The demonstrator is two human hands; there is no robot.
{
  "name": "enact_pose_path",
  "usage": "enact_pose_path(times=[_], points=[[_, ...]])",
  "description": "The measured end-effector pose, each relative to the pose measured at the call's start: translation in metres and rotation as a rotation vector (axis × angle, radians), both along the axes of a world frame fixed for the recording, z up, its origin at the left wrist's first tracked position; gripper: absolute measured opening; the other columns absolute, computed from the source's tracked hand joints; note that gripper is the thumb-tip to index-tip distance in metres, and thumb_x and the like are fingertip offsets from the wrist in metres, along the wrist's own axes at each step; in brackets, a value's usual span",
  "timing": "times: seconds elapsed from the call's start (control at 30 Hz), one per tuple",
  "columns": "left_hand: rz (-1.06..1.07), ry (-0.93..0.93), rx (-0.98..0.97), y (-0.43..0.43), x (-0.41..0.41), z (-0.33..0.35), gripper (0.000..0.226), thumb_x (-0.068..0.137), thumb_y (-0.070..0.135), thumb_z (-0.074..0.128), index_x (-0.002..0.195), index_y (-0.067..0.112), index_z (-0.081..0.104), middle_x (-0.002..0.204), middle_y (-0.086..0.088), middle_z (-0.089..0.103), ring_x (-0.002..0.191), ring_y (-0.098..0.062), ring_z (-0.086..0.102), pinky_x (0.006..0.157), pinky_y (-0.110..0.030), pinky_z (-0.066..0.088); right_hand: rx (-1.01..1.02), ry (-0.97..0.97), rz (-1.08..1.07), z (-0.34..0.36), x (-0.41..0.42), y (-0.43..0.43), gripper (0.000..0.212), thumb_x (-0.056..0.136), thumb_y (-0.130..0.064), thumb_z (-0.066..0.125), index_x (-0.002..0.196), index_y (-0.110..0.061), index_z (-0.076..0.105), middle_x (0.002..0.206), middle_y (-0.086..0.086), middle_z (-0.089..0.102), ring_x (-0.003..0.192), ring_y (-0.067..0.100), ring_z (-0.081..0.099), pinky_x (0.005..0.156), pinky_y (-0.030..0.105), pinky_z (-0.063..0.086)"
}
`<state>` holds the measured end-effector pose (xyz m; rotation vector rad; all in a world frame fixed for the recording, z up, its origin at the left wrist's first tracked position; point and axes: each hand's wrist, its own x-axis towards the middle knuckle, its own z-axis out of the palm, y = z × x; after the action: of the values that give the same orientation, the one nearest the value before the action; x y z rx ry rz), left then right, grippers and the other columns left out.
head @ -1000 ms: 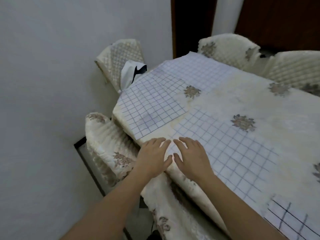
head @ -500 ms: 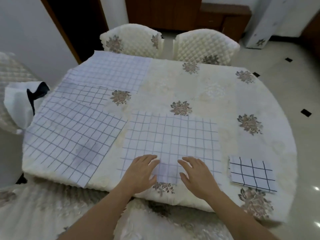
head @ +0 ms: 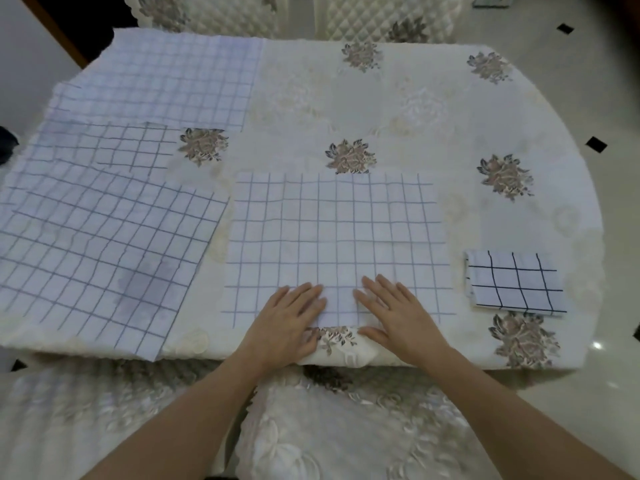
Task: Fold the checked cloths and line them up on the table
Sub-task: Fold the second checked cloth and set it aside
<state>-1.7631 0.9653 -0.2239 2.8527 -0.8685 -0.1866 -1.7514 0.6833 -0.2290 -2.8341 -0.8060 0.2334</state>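
Fold start: unfolded checked cloth [head: 336, 237] flat at frame centre.
Left hand [head: 289, 317] and right hand [head: 398, 317] rest spread on its near edge, fingers straight, gripping nothing. Advice: pinch both near corners, carry to far edge, match grid lines. Folded cloth [head: 516, 284] lies lower right.

Both forearms reach up from the bottom of the frame; the left hand [head: 289, 320] and right hand [head: 398, 315] lie flat, palms down, fingers straight, side by side at lower centre.
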Motion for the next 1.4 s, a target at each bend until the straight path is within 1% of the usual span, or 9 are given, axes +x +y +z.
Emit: enact_pose_path(times=[0.13,0.4,0.7,0.77,0.87,0.97,1.13,1.3,1.4], points=[[-0.024,-0.025,0.031,0.003,-0.003,-0.002,0.058,0.091,0.047,0.046,0.141,0.018,0.053,0.155,-0.004,0.043,0.141,-0.023,0.042,0.113,-0.048,0.038,0.0,-0.018,-0.015,-0.005,-0.005,0.0,0.064,0.098,-0.062,0.035,0.151,-0.026,0.042,0.161,0.001,0.035,0.149,0.025,0.032,0.117,0.049,0.035],[-0.037,-0.104,0.018,0.002,-0.012,-0.007,0.045,0.094,0.037,0.047,0.132,0.018,0.059,0.147,-0.004,0.052,0.133,-0.024,0.05,0.105,-0.048,0.044,-0.011,-0.063,-0.004,-0.009,-0.015,0.002,0.063,0.1,-0.064,0.034,0.149,-0.026,0.047,0.159,0.003,0.038,0.149,0.026,0.031,0.116,0.051,0.034],[0.005,-0.017,-0.065,0.006,-0.012,-0.003,0.045,0.096,0.029,0.039,0.135,0.019,0.059,0.148,0.001,0.051,0.137,-0.019,0.048,0.108,-0.046,0.044,0.008,-0.079,-0.076,-0.009,-0.028,0.008,0.066,0.098,-0.066,0.039,0.148,-0.024,0.048,0.158,0.003,0.04,0.148,0.025,0.034,0.117,0.051,0.032],[0.017,0.003,-0.091,0.007,-0.012,-0.005,0.045,0.099,0.03,0.038,0.138,0.02,0.057,0.15,0.003,0.05,0.139,-0.017,0.045,0.11,-0.045,0.042,0.02,-0.091,-0.079,-0.009,-0.031,0.007,0.059,0.101,-0.058,0.041,0.148,-0.024,0.048,0.157,0.003,0.041,0.147,0.026,0.035,0.117,0.05,0.034],[0.023,-0.01,-0.09,0.012,-0.017,-0.004,0.045,0.101,0.03,0.035,0.14,0.019,0.054,0.152,0.001,0.048,0.142,-0.018,0.041,0.114,-0.047,0.035,0.074,-0.123,-0.078,-0.009,-0.035,0.002,0.046,0.101,-0.03,0.049,0.145,-0.018,0.05,0.154,0.008,0.046,0.144,0.031,0.039,0.112,0.051,0.04],[0.038,-0.001,-0.061,0.025,-0.02,-0.004,0.048,0.099,0.028,0.034,0.142,0.017,0.053,0.154,-0.002,0.044,0.143,-0.022,0.04,0.114,-0.047,0.032,0.121,-0.144,-0.11,-0.01,-0.038,-0.005,0.048,0.092,-0.007,0.061,0.14,-0.01,0.056,0.148,0.012,0.052,0.14,0.035,0.045,0.106,0.053,0.046],[0.06,0.052,-0.071,0.045,-0.024,-0.007,0.05,0.101,0.025,0.03,0.149,0.017,0.045,0.159,-0.003,0.036,0.147,-0.023,0.033,0.117,-0.043,0.028,0.13,-0.108,-0.108,-0.012,-0.04,-0.019,0.044,0.102,-0.019,0.039,0.144,-0.013,0.053,0.152,0.008,0.048,0.143,0.031,0.041,0.109,0.051,0.044],[0.073,0.115,-0.095,0.052,-0.026,-0.005,0.05,0.105,0.03,0.024,0.15,0.017,0.042,0.16,-0.002,0.034,0.148,-0.021,0.028,0.118,-0.038,0.022,0.153,-0.099,-0.101,-0.015,-0.041,-0.03,0.042,0.104,-0.023,0.039,0.141,-0.012,0.056,0.15,0.009,0.05,0.142,0.032,0.043,0.106,0.051,0.047],[0.056,0.151,-0.133,0.055,-0.024,-0.001,0.059,0.108,0.041,0.01,0.148,0.017,0.045,0.158,0.0,0.036,0.147,-0.018,0.029,0.117,-0.032,0.018,0.166,-0.085,-0.111,-0.017,-0.041,-0.034,0.04,0.105,-0.024,0.041,0.14,-0.014,0.057,0.148,0.007,0.053,0.142,0.031,0.043,0.104,0.05,0.048]])
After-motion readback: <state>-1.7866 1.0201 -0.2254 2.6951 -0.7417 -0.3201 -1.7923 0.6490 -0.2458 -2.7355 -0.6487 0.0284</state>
